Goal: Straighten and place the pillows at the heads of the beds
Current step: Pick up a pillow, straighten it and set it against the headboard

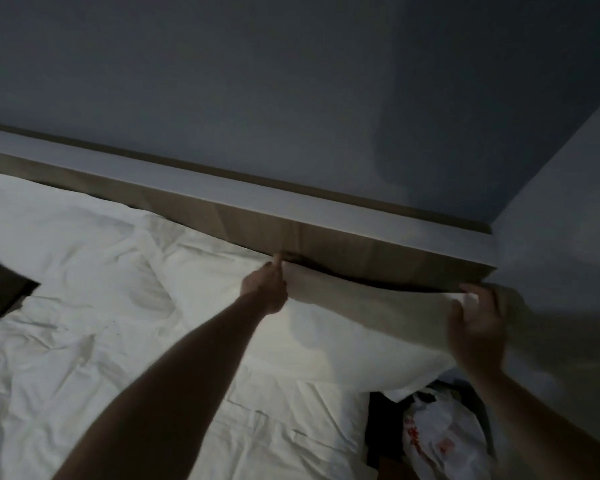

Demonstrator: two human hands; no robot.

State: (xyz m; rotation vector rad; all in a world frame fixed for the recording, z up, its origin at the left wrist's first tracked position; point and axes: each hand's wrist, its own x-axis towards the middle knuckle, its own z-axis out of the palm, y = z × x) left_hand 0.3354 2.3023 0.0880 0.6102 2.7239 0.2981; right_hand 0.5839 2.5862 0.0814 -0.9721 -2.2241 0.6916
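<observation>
We see the wall [291, 81] above; the headboard [326, 237] runs across below it; the bed [84, 358] carries a rumpled white sheet [49, 393]; one pillow [66, 230] lies at the head on the left; a second pillow [343, 327] lies at the head on the right, its top edge just beside the headboard; our left hand [267, 289] pinches that pillow's top-left corner; our right hand [478, 327] grips its top-right corner, fingers curled round the fabric; a plastic bag [440, 441] sits on the floor beside the bed.
</observation>
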